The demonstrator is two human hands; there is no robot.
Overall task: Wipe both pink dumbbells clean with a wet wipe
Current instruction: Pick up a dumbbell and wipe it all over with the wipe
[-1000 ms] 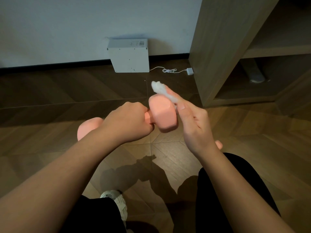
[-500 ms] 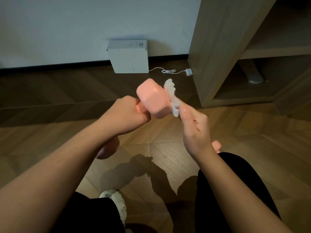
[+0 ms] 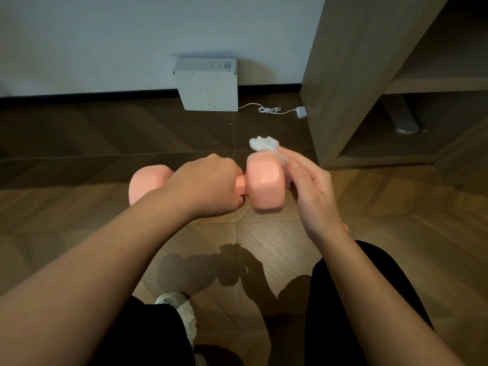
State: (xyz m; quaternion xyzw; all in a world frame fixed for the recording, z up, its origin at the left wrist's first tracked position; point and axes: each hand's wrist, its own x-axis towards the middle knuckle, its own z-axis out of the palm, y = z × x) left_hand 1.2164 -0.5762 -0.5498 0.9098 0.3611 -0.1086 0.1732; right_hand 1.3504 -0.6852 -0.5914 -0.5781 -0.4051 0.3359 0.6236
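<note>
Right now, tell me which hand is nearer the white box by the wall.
Left. The left hand, gripping the dumbbell handle, sits almost straight below the white box; the right hand, holding the wipe, is farther right.

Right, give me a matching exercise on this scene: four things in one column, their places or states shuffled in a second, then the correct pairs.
Things
1. pink dumbbell
2. wet wipe
3. white box
4. wooden shelf unit

Places or states
A. standing on the floor against the wall
B. gripped by its handle in the left hand
C. standing on the right side of the view
D. bunched in the right hand, against the dumbbell's end

Pairs: 1-B, 2-D, 3-A, 4-C
</note>
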